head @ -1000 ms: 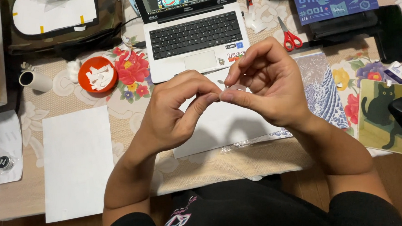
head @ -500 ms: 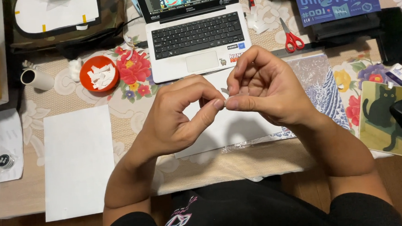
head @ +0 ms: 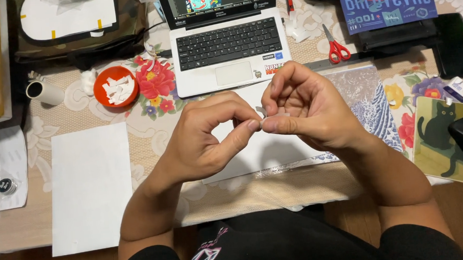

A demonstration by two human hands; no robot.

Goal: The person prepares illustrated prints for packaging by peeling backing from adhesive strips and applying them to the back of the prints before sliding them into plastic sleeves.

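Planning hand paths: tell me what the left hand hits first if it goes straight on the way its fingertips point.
Probably the right hand: the left hand points right, and its fingertips already pinch the same small white scrap.

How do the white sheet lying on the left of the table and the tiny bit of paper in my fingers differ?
The white sheet is large and rectangular; the paper scrap is a tiny sliver. The white sheet lies flat and untouched on the table; the paper scrap is held above it, pinched between the left hand and right hand. Both look plain white.
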